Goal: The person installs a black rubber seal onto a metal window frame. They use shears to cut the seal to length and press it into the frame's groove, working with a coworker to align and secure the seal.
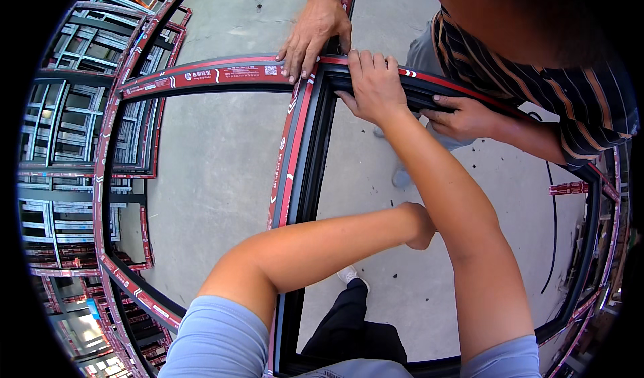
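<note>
A large window frame (288, 153) of dark profiles, covered in red and white protective film, spans the view. My right hand (377, 86) is wrapped over its upper bar, close to where that bar meets the upright divider. Crossing low over the right-hand opening, my left arm ends in my left hand (419, 226), which is bent downward next to my right forearm; its fingers are hidden. Another person's hand (315, 36) presses on the bar junction just left of my right hand. That person's other hand (459, 118) holds the upper bar further right.
Stacks of film-wrapped frames (67, 126) stand along the left side. The other person, in a striped shirt (537, 83), leans in at the upper right. A thin black cable (554, 230) lies on the concrete floor (208, 170), with small dark debris scattered about.
</note>
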Demonstrator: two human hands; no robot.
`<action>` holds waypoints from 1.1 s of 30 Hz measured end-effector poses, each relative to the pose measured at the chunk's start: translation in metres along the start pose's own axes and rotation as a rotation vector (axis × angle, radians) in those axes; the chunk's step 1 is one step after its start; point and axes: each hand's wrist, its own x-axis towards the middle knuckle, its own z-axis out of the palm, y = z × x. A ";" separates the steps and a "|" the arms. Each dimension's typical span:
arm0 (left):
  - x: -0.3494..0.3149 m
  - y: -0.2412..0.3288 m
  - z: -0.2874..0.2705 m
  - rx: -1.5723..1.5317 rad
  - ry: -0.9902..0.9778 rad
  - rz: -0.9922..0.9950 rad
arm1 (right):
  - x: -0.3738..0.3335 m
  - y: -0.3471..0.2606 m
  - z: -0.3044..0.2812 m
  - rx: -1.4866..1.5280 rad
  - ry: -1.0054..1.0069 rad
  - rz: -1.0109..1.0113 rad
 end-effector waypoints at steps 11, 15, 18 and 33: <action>-0.007 0.011 -0.014 0.026 -0.075 -0.024 | 0.004 0.020 0.017 0.059 0.170 -0.175; -0.011 0.013 -0.014 0.033 -0.035 0.018 | 0.004 0.017 0.018 -0.002 0.202 -0.143; -0.019 0.016 -0.019 0.050 -0.063 0.038 | 0.001 0.013 0.016 0.026 0.183 -0.100; 0.005 0.009 0.007 0.059 -0.049 0.075 | -0.001 0.007 0.014 0.176 0.170 0.019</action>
